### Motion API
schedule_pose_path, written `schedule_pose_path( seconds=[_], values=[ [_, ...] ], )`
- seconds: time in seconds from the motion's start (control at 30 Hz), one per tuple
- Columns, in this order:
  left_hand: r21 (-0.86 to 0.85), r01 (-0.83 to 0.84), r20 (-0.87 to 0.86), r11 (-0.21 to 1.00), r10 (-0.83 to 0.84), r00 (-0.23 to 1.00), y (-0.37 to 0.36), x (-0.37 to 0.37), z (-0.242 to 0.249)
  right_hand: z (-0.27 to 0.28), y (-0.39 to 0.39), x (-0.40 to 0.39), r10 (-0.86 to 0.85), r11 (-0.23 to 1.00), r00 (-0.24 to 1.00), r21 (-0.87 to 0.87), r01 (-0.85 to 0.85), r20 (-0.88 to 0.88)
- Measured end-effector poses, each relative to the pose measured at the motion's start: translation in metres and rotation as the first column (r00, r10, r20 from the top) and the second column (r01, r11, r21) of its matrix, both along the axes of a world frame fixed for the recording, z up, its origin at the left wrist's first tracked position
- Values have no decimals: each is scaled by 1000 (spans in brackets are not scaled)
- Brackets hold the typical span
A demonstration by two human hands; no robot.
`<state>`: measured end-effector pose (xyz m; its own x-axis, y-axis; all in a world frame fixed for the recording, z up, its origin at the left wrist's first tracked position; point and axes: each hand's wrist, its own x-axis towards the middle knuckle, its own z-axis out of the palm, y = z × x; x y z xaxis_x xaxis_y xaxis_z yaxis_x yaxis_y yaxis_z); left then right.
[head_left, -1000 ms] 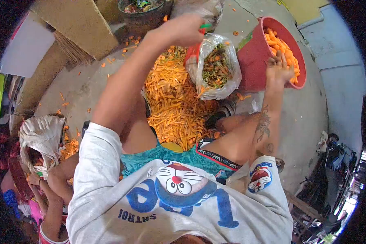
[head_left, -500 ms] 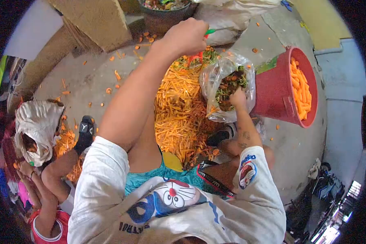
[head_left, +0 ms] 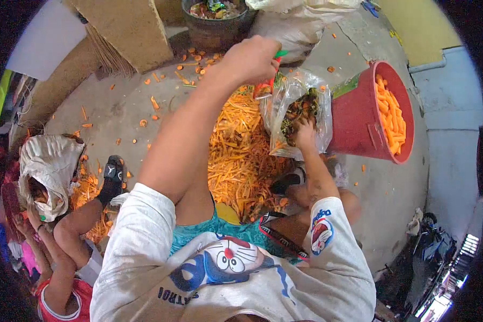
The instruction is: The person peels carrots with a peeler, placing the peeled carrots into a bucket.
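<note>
My left hand (head_left: 256, 56) is raised above the heap, closed. A small green end (head_left: 280, 54) sticks out of it, and a red plastic piece (head_left: 264, 88) hangs below; what exactly they belong to is cannot tell. My right hand (head_left: 306, 133) reaches into a clear plastic bag (head_left: 321, 129), fingers apart and pressed onto dark green and brown carrot tops (head_left: 306, 104). Between my legs, beside the bag, lies a heap of carrot peelings (head_left: 233, 155).
A red bucket (head_left: 354, 121) of peeled carrots (head_left: 393, 121) leans at right. A dark tub (head_left: 214, 27) and a white sack (head_left: 290, 29) stand at the back. At left, another person (head_left: 64, 290) sits near a whitish sack (head_left: 48, 158). Carrot bits litter the floor.
My left hand has come slightly nearer and right, with the red piece now hanging lower. My right hand has shifted a little left inside the bag, its fingers more spread.
</note>
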<state>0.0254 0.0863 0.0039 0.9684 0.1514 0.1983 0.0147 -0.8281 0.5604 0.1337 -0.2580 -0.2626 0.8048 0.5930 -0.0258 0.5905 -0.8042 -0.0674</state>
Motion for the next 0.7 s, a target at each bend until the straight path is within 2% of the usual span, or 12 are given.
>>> schedule_pose_path(
  seconds=[0.03,0.07,0.13,0.17,0.3,0.47,0.53,0.57,0.6,0.63,0.67,0.7],
  values=[
    [-23,24,7,999,-24,1000,-1,-1,0,-2,-4,7,110,991,994,-82,-110,-1],
    [-45,47,14,998,-46,999,-1,-1,-1,-5,-7,15,120,990,993,-78,-120,4],
    [-20,30,-27,999,-30,999,-3,-2,4,-6,-11,23,282,956,945,-129,-263,163],
    [-7,32,-27,999,-32,999,-5,0,3,-9,-11,26,229,946,969,-254,-199,92],
    [-4,58,-72,998,-58,996,-5,2,6,-15,0,31,64,971,997,-235,-52,46],
    [-20,69,-62,997,-71,996,5,6,-3,-24,-4,20,72,967,997,-247,-66,16],
    [18,49,-50,999,-48,998,5,3,-1,-33,-8,1,50,983,998,-175,-56,-34],
    [17,48,-47,999,-48,998,5,1,0,-47,-9,-9,36,999,999,-24,-35,37],
    [21,55,-16,998,-55,998,4,0,0,-46,-5,-18,35,999,999,-25,-34,39],
    [24,63,16,998,-63,998,3,-2,0,-44,7,-34,-131,963,991,242,120,32],
    [24,64,19,998,-65,998,1,-3,1,-42,21,-48,-285,834,958,488,258,-18],
    [13,60,-3,998,-60,998,-1,-5,2,-33,37,-57,-402,691,901,591,416,-164]
  ],
)
